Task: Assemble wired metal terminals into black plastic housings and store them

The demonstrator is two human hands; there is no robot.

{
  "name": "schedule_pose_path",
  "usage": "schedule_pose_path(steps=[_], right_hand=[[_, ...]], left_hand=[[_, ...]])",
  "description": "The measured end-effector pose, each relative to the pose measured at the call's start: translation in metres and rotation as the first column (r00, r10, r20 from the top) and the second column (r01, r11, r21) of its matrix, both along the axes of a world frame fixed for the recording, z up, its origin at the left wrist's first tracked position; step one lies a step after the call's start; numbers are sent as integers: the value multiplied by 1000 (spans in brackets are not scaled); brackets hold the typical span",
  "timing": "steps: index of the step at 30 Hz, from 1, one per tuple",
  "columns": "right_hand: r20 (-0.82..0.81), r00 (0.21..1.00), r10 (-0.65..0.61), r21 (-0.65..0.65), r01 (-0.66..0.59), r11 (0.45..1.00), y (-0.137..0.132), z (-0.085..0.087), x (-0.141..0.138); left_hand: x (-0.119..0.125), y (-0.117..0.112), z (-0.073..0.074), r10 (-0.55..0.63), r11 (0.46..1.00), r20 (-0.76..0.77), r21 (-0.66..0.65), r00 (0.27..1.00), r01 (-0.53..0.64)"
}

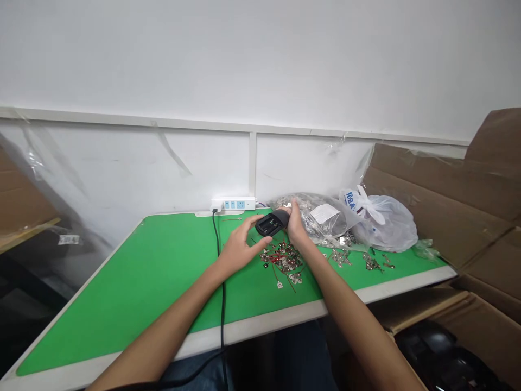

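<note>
In the head view (the only view here), both hands meet over the far middle of the bench [264, 321]. The right hand [296, 225] is closed around the far end of a black device [272, 222]. The left hand [238, 247] pinches its near end, with the fingers curved on top and the thumb below. The device is held in the air, just above a heap of small metal pieces [283, 259], and it does not touch the green mat [142, 282].

In my judgement, this hold works best when the right hand carries the weight and the left hand only steers with the fingertips. The device should stay low over the mat, so a slip would be short. The loose pieces below could scatter if a wrist brushes them, so it seems wise to keep the forearms lifted a little.

The device looks like hard, matt plastic, rounded at one end and with a flat recessed face. The small pieces are shiny and thin, some with red wire among them. The mat is smooth and flat.

Behind the hands, a clear bag [321, 217] lies full of similar metal, crinkled and glossy. Just beside it is a soft white bag [385, 222] with a knot. A white power strip [234, 204] sits against the wall [122, 174]. From it a black cable [218, 233] runs down over the mat. Brown cardboard boxes [448, 190] stand on the right.
</note>
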State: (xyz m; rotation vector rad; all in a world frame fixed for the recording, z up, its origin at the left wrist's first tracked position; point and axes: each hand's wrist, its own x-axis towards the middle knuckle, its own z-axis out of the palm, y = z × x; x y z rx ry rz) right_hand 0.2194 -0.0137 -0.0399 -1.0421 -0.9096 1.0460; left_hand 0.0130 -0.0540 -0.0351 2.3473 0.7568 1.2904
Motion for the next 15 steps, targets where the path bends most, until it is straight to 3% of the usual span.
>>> schedule_pose_path(steps=[5, 8, 10, 12, 13, 15], right_hand=[[-111, 994, 10, 16, -8, 1000, -22, 14, -12], [-126, 984, -127, 67, 136, 988, -63, 20, -11], [-52, 969, -240, 129, 245, 961, -114, 10, 3], [34, 906, -422, 168, 411, 896, -186, -13, 29], [105, 855, -508, 169, 488, 856, -228, -28, 44], [428, 643, -635, 141, 647, 750, -315, -63, 76]], left_hand=[[6, -12, 1, 44, 998, 86, 48, 995, -49], [3, -32, 9, 89, 984, 122, 140, 989, -106], [-12, -53, 16, 126, 968, 110, 202, 986, -147], [-38, -78, 23, 180, 955, 78, 225, 981, -193], [-55, -92, 24, 235, 946, 67, 213, 970, -244], [-91, -121, 25, 360, 919, 5, 170, 933, -356]])
